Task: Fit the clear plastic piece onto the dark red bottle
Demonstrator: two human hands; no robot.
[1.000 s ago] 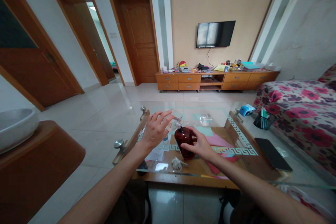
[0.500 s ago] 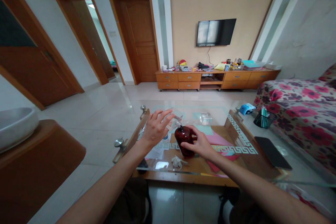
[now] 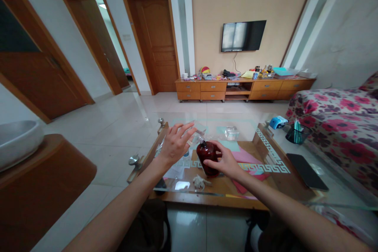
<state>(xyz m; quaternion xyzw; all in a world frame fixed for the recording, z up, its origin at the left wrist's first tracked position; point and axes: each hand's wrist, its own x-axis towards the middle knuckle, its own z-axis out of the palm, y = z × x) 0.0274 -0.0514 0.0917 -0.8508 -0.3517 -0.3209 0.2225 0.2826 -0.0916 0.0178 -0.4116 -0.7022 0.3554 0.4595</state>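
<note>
My left hand (image 3: 175, 143) is closed around a clear glass bottle (image 3: 201, 131), which is tilted with its neck pointing down to the right. The neck meets the mouth of a dark reddish-brown bottle (image 3: 206, 152), at the dark opening on top. Whether liquid passes between them is too small to tell. My right hand (image 3: 226, 160) grips the brown bottle from its right side, thumb across the front. That bottle leans slightly over the glass table (image 3: 256, 183). Just in front of it lies a crumpled whitish tissue-like piece (image 3: 201, 182).
A clear glass dish (image 3: 231, 133) stands farther back on the table. Toward the right are a black tablet-like slab (image 3: 307, 171), a mesh pen holder (image 3: 297, 134) and a blue packet (image 3: 278, 122). Pink paper (image 3: 243, 157) shows through the glass. A floral sofa (image 3: 333, 120) borders the right side.
</note>
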